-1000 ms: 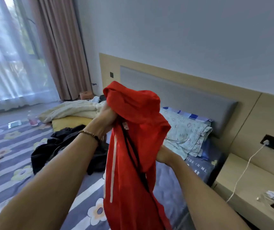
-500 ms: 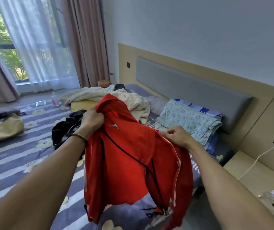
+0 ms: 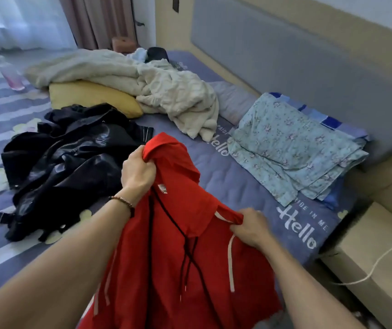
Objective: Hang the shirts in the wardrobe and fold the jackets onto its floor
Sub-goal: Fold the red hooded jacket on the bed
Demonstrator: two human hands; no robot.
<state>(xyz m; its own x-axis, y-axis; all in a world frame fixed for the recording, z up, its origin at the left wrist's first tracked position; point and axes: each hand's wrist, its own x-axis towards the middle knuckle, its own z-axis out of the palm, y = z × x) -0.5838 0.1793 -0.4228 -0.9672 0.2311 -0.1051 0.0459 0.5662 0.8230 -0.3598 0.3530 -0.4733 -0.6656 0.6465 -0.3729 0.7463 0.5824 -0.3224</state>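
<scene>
Early in the task, by the look of it. Red hooded jacket of thin fabric with black drawcords and white stripes held up over the near edge of the bed, at about 6 o'clock in the view, not yet folded and nowhere near a wardrobe. Left hand fisted tight round a bunch of the red cloth near the hood, beaded bracelet at the wrist. Right hand at about 4 o'clock from the left one, fingers curled and pinching a fold at the jacket's edge, slightly smeared by motion.

Still to handle: crumpled shiny black leather-look jacket lying loose on the purple striped bedsheet with flower print, at 9 o'clock from the red one and well apart from it. Nothing hung, nothing folded onto a wardrobe floor as far as shown.

No wardrobe in view at all; no hanger either. No shirts clearly identifiable. Folded pale blue floral cloth at 2 o'clock and rumpled cream blanket at 12 o'clock, over a yellow pillow, probably bedding. Lower part of the red jacket cut off by the bottom edge. Small dark item at the far head of the bed too indistinct to name.
</scene>
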